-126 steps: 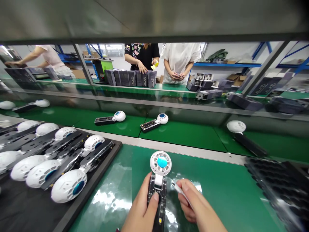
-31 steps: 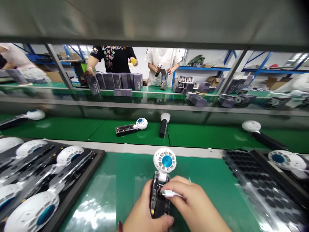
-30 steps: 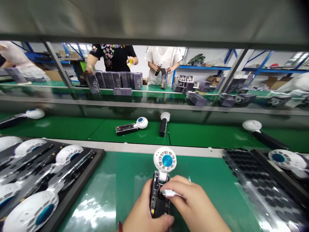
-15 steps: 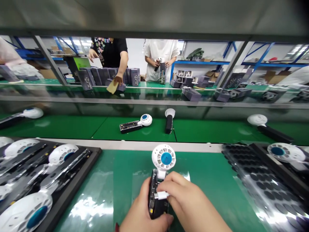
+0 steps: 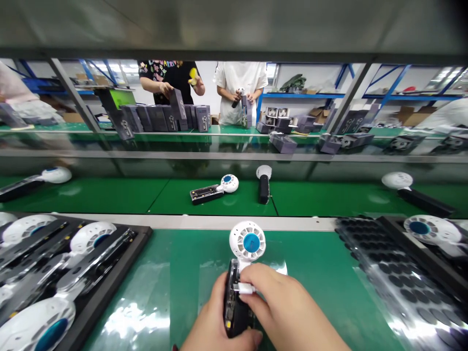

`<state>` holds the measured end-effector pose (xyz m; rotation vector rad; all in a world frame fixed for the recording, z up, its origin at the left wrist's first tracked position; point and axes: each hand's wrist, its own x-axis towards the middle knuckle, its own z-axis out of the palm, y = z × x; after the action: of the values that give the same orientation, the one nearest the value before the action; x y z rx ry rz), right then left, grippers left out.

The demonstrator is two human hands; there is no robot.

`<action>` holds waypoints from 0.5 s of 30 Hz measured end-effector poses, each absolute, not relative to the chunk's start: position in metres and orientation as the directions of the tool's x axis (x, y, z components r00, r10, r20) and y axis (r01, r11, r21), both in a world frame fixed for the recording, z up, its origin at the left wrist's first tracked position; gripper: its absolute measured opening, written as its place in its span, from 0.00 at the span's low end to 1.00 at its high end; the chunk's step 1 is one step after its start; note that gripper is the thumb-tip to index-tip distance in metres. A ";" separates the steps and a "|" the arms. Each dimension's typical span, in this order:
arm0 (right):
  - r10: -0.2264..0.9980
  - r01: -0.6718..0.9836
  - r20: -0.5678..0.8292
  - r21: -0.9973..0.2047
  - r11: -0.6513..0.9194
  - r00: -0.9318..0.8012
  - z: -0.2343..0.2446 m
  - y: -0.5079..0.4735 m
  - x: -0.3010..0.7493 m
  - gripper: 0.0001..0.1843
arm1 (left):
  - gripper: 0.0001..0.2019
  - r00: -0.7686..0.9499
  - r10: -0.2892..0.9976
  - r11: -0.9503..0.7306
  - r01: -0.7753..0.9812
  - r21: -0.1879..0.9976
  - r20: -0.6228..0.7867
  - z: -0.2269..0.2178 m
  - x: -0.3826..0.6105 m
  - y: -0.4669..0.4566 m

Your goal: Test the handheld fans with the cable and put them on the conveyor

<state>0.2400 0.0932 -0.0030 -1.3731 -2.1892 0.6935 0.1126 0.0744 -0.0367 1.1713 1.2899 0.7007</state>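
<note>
A small handheld fan with a white round head, a blue centre and an open black handle lies on the green mat in front of me. My left hand is wrapped round the handle's left side and lower end. Over the upper part of the handle, my right hand pinches a small white piece against it.
A black tray of several white fans sits at the left. A dark tray of round pads and another fan lie at the right. Fans ride the green conveyor beyond. Other people handle dark boxes across the line.
My right hand, first off to the right of the handle with the white piece, has moved over it and now presses the piece on. The fans on the conveyor have drifted right.
</note>
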 end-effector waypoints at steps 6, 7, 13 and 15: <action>0.868 0.625 0.225 -0.617 0.479 -0.443 -0.011 0.091 0.242 0.10 | 0.28 0.174 0.927 0.297 0.196 0.935 -0.331 -0.029 0.113 0.074; 0.855 0.612 0.264 -0.607 0.507 -0.446 -0.014 0.091 0.242 0.10 | 0.28 0.180 0.924 0.302 0.192 0.934 -0.336 -0.029 0.113 0.075; 0.832 0.615 0.373 -0.559 0.555 -0.411 -0.030 0.087 0.241 0.09 | 0.25 0.199 0.923 0.287 0.215 0.933 -0.330 -0.032 0.111 0.076; 0.850 0.624 0.345 -0.578 0.526 -0.397 -0.033 0.087 0.241 0.09 | 0.25 0.202 0.928 0.269 0.218 0.938 -0.313 -0.035 0.110 0.077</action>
<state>0.2408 0.0867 -0.0325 -1.1922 -2.1527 0.4786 0.1099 0.0767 -0.0347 1.2175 1.2911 0.7233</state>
